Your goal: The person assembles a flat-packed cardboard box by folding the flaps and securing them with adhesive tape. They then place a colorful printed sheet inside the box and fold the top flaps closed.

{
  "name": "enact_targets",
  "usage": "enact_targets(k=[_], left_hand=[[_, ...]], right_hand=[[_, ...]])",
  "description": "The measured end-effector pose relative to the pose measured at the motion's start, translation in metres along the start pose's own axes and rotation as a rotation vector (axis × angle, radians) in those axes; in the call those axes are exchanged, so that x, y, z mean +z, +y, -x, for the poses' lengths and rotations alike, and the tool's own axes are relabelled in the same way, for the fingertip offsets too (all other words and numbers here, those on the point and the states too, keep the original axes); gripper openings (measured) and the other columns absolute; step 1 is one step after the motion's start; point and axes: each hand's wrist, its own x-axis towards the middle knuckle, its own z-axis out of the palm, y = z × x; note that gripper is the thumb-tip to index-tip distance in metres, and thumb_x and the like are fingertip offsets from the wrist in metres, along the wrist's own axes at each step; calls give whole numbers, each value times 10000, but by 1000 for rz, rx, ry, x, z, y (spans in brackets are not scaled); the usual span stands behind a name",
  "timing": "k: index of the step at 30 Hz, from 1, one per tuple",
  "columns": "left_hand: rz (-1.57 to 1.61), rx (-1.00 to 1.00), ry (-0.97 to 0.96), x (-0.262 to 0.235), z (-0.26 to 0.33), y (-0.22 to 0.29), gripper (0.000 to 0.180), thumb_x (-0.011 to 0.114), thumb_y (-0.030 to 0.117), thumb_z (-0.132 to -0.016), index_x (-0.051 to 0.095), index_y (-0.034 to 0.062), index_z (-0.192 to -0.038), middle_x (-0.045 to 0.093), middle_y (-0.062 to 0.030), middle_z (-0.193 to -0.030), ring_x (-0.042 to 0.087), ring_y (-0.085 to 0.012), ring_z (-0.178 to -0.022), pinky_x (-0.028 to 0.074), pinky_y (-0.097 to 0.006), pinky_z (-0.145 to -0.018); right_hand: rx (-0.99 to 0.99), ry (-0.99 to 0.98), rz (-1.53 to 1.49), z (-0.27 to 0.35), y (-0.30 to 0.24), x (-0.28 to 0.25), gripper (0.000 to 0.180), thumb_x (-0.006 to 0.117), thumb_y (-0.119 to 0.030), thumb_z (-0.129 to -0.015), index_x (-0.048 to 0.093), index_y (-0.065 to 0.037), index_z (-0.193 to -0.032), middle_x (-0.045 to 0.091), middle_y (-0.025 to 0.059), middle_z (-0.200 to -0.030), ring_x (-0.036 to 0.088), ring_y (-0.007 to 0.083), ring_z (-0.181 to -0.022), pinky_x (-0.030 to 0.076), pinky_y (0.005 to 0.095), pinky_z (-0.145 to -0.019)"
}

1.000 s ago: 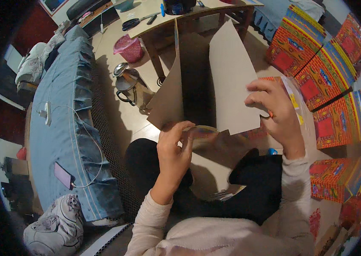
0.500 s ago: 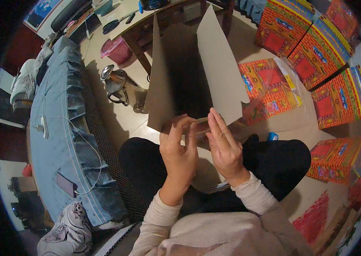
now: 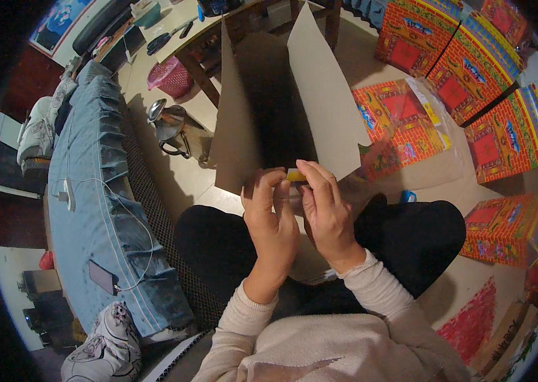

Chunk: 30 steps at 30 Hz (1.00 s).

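A tall cardboard box stands in front of me with its top open, two long pale flaps raised and the inside dark. At its near edge, between my fingertips, shows a small yellow-and-white strip. My left hand is closed at the left end of this edge, fingers bent over it. My right hand pinches the same edge just to the right, its fingers bent above the strip. The lower part of the box's near side is mostly hidden behind my hands.
Printed red-and-yellow boxes stand on the right, near a flat printed sheet under clear plastic. A metal kettle and pink basket are left of the box. A blue-covered sofa holds a phone.
My right hand's straight fingers have bent down onto the near edge, and the yellow-and-white strip now shows between my hands. My left hand stays at the edge.
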Motion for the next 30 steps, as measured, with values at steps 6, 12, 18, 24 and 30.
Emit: enact_targets(k=[6,12,18,24,30], left_hand=[[45,2,8,1,1,-5,181,633,-63,-924,646,30,-1079,692,-147,-1104,619,-327,-1075,481,-406,-972],[59,107,48,5,-1,-10,147,592,-35,-998,641,-1,-1132,706,-145,-1135,668,-194,-1038,527,-315,-906],[-27,217,89,-1,1,-16,277,545,-159,-918,630,-2,-1130,712,-177,-1156,660,-334,-1158,480,-397,-1042],[26,258,77,-4,1,-26,302,621,-161,-847,658,0,-1100,716,-161,-1062,677,-349,-1106,505,-444,-1030],[-98,390,243,-6,-6,-17,302,665,-134,-790,699,1,-1058,718,-172,-1021,714,-348,-1013,561,-412,-920]], right_hand=[[3,1,-81,-1,4,-2,446,664,-33,-950,557,-87,-1380,642,132,-1295,683,350,-1096,597,394,-830],[58,29,-171,-2,9,-1,279,666,-55,-968,652,-87,-1244,701,125,-1142,727,305,-917,602,362,-697],[138,33,-261,-4,5,-4,169,651,-49,-983,688,-49,-1148,725,108,-1028,730,234,-818,578,316,-613],[90,31,-237,-7,2,-3,171,681,-37,-960,700,-57,-1129,722,120,-1010,728,246,-839,589,338,-686],[55,41,-249,-14,0,-4,108,694,-30,-949,719,-43,-1053,713,123,-988,709,245,-814,581,325,-680]])
